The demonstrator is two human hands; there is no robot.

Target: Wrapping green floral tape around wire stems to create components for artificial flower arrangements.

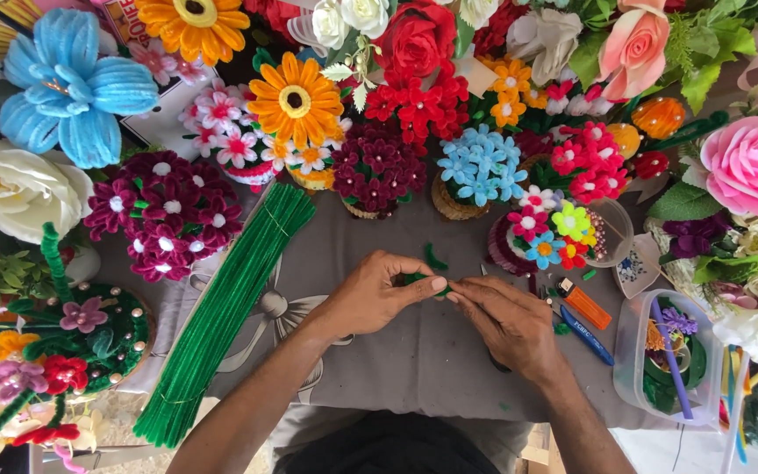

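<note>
Over the grey surface (414, 351), the left hand (377, 291) and right hand (506, 320) meet fingertip to fingertip, both pinching a small green pipe-cleaner piece (421, 279). A bundle of green pipe cleaners (230, 307) lies left of them. Beyond stand pots of pipe-cleaner flowers (379, 167).

Fuzzy green chenille stems (225, 316) on matt grey cloth (414, 351)

A grey cloth (414, 360) covers the tabletop; on it lie a bundle of green pipe cleaners (225, 312), a clear plastic box (629, 351), an orange cutter (585, 305) and a blue pen (588, 336)
</note>
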